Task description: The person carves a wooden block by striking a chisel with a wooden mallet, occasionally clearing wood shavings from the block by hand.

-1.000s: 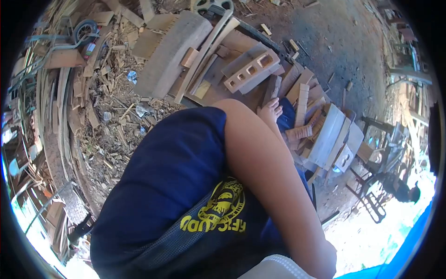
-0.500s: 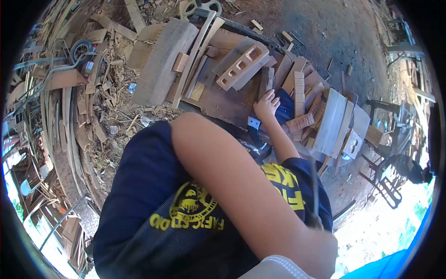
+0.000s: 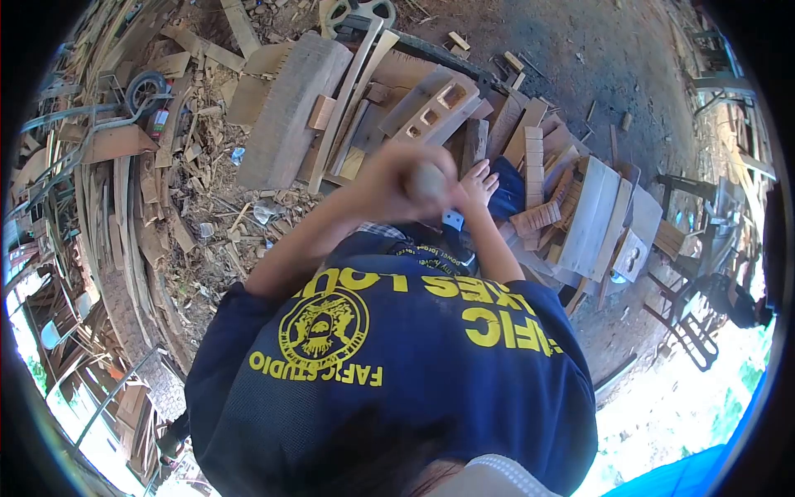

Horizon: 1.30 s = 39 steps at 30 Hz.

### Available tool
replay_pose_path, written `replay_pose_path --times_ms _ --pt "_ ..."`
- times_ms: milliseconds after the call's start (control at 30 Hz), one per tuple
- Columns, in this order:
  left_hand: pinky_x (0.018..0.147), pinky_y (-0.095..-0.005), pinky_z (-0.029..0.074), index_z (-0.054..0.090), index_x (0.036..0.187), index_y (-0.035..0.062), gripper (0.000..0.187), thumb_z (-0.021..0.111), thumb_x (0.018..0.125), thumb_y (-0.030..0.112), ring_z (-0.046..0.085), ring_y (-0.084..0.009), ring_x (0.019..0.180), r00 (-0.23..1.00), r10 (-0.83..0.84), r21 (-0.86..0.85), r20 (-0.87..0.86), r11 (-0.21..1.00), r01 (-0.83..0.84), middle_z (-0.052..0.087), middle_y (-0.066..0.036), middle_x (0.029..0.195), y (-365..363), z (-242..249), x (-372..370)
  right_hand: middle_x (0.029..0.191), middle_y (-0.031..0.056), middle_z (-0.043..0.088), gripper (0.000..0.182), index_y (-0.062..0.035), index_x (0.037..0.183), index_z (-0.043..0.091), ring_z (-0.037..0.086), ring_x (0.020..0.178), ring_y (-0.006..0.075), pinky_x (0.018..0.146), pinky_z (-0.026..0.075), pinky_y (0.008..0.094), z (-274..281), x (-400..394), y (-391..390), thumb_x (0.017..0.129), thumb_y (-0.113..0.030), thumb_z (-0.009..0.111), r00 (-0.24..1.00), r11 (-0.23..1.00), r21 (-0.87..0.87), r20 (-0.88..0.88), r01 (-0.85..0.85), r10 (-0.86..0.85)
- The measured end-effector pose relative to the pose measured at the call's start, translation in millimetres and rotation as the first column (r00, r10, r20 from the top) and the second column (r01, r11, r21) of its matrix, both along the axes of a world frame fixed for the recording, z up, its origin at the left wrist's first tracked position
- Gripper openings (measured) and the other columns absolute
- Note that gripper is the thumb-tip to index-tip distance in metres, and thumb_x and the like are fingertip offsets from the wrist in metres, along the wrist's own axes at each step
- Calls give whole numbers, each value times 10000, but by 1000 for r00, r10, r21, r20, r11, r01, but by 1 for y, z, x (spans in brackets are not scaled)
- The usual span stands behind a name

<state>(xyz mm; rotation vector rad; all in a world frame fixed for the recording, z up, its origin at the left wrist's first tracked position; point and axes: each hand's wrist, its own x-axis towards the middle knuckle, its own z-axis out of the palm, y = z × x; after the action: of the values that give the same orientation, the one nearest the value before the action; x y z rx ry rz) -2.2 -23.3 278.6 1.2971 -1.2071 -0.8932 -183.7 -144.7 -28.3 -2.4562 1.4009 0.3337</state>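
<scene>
My left hand [image 3: 414,178] is closed around a thick tool handle, whose round grey end [image 3: 428,181] faces the camera; the rest of the tool is hidden and the hand is blurred. Just right of it and partly behind, my right hand [image 3: 478,184] has its fingers stretched out and apart. It lies beside the lower end of a dark wood piece [image 3: 475,142]; its palm is hidden. A pale wooden block with square holes [image 3: 435,112] rests above my left hand. Dark blue cloth [image 3: 508,189] shows right of my right hand.
A wide plank [image 3: 290,112] leans at the left, beside long narrow strips [image 3: 346,108]. At the right are a notched strip [image 3: 533,166] and grey boards [image 3: 590,219]. A metal wheel [image 3: 358,15] is at the top. Wood scraps [image 3: 215,182] litter the ground.
My left hand has swung from near my right shoulder, low in the view, up and across to beside my right hand. My right hand is nearly unmoved.
</scene>
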Motion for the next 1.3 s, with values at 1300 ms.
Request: replay_pose_path --times_ms 1300 --pt "503 -230 410 539 703 53 154 640 810 10 513 -59 547 842 443 -136 -306 856 -500 540 15 631 -67 -191 49 1491 271 285 1079 103 1476 29 233 1386 504 1146 184 555 21 4 1 786 -361 717 996 999 52 -89 8 -3"
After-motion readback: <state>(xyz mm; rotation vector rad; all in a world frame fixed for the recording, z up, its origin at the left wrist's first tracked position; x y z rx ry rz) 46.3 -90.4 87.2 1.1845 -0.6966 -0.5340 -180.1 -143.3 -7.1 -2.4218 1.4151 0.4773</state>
